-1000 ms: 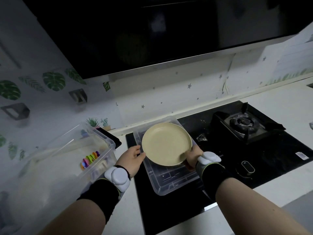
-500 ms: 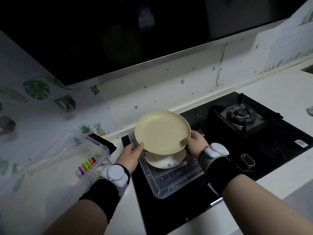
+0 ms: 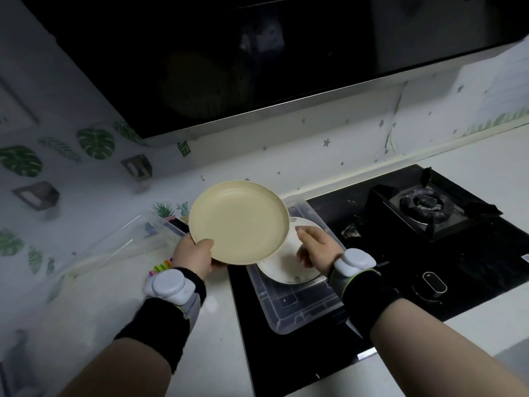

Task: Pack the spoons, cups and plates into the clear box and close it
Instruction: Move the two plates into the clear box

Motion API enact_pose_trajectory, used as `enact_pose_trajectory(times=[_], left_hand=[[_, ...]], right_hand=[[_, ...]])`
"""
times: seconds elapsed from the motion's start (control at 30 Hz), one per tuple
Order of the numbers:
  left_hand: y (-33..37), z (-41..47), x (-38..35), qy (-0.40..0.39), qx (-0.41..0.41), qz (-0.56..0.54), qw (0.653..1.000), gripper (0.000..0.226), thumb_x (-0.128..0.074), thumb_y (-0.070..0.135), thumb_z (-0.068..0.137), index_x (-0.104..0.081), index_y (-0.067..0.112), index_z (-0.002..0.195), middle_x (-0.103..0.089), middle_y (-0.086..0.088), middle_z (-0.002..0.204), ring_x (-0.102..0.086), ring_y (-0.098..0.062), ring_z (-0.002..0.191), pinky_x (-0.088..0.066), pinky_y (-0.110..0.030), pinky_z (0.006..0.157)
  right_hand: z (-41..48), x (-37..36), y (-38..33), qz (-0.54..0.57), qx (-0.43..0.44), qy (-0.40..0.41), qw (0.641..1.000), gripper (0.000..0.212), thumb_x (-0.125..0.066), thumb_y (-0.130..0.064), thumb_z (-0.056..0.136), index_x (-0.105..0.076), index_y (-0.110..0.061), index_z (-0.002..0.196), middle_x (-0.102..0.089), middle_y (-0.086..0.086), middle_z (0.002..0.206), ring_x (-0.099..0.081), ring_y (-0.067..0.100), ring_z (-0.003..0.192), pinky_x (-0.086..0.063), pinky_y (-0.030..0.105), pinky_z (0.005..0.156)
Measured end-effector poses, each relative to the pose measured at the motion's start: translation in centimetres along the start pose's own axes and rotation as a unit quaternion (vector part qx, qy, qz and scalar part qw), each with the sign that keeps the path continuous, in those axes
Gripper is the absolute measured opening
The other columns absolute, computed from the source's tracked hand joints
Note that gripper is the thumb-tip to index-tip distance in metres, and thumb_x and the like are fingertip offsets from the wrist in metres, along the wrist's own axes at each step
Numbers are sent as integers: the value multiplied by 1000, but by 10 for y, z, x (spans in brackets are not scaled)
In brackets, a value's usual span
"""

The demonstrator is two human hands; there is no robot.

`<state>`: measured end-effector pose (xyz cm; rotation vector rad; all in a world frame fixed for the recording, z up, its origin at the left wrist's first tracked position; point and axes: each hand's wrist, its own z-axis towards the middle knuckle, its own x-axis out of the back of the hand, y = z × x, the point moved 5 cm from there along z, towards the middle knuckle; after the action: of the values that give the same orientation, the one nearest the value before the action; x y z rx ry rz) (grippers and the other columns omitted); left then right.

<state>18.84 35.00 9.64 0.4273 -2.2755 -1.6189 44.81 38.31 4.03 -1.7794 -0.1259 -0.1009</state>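
From the head camera we see our left hand [image 3: 192, 255], its grip closed on the yellow plate [image 3: 239, 222], at frame centre. Our right hand [image 3: 317, 249] hovers open over a white plate [image 3: 282, 272] on the clear lid [image 3: 297, 308]. The clear box [image 3: 120, 247] sits at left.

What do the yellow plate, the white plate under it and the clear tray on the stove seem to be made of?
Yellow plate: likely matte plastic or melamine, flat even colour without glare. White plate: possibly ceramic or melamine, faint print near its rim; unclear. Clear tray: transparent moulded plastic, ribbed base, black stove visible through it.
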Motion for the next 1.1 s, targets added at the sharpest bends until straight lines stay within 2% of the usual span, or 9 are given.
enact_pose_trajectory(times=[0.1, 0.2, 0.4, 0.5, 0.6, 0.7, 0.8, 0.93, 1.1], left_hand=[[11, 2, 20, 45, -14, -19, 999, 23, -49, 13, 68, -59, 28, 82, -63, -8, 93, -63, -39, 94, -48, -68, 82], [17, 1, 30, 71, -15, -58, 996, 25, -44, 4, 80, -55, 20, 96, -62, -9, 96, -62, -38, 87, -54, -56, 78], [11, -6, 28, 76, -19, -41, 996, 35, -37, -5, 87, -51, 20, 107, -57, -8, 104, -58, -38, 91, -53, -49, 79], [4, -7, 26, 70, -8, -37, 997, 40, -38, -5, 87, -52, 16, 119, -56, -8, 110, -57, -37, 95, -52, -46, 79], [6, -9, 28, 72, -7, -41, 997, 42, -36, -7, 88, -52, 17, 120, -55, -8, 110, -56, -36, 95, -51, -46, 79], [11, -14, 34, 78, -4, -59, 995, 47, -34, -8, 88, -51, 14, 126, -54, -7, 111, -55, -35, 94, -50, -46, 79], [15, -17, 41, 94, -3, -75, 993, 44, -34, -9, 88, -52, 12, 122, -53, -8, 111, -55, -36, 93, -50, -49, 79], [21, -21, 52, 119, -18, -51, 991, 38, -36, -7, 86, -55, 11, 112, -57, -11, 109, -59, -38, 90, -53, -52, 77], [22, -29, 51, 95, -26, -36, 994, 35, -43, 7, 92, -51, 9, 126, -56, -10, 111, -58, -36, 92, -53, -51, 78]], right_hand=[[12, 32, 13, -107, -16, 133, 985, 44, -57, -33, 81, -52, -20, 123, -69, 9, 94, -65, 29, 81, -52, 36, 78], [16, 50, 27, -233, -80, 167, 955, 53, -59, -31, 82, -45, -14, 131, -58, 17, 122, -60, 35, 105, -43, 31, 82], [21, 38, 44, -256, -92, 71, 959, 32, -50, -12, 86, -59, -3, 116, -65, 4, 106, -61, 24, 90, -49, 17, 73], [24, 35, 47, -252, -128, 70, 957, 32, -51, -10, 85, -59, 1, 113, -64, 23, 111, -64, 37, 99, -55, 42, 86], [26, 34, 50, -235, -137, 70, 960, 32, -51, -9, 86, -58, 1, 115, -63, 24, 114, -63, 38, 103, -54, 41, 87], [21, 35, 50, -194, -136, 82, 968, 32, -50, -8, 86, -58, 1, 116, -63, 22, 119, -62, 37, 105, -52, 38, 90], [16, 37, 44, -162, -115, 104, 975, 29, -42, -3, 90, -60, 0, 113, -58, 14, 131, -56, 31, 118, -39, 22, 88], [8, 43, 28, -121, -99, 174, 972, 27, -42, -8, 92, -63, 1, 108, -61, 20, 125, -57, 39, 112, -41, 33, 92], [-4, 47, -9, -65, -65, 216, 972, 32, -40, -1, 93, -60, 7, 117, -59, 24, 126, -55, 38, 113, -35, 21, 78]])
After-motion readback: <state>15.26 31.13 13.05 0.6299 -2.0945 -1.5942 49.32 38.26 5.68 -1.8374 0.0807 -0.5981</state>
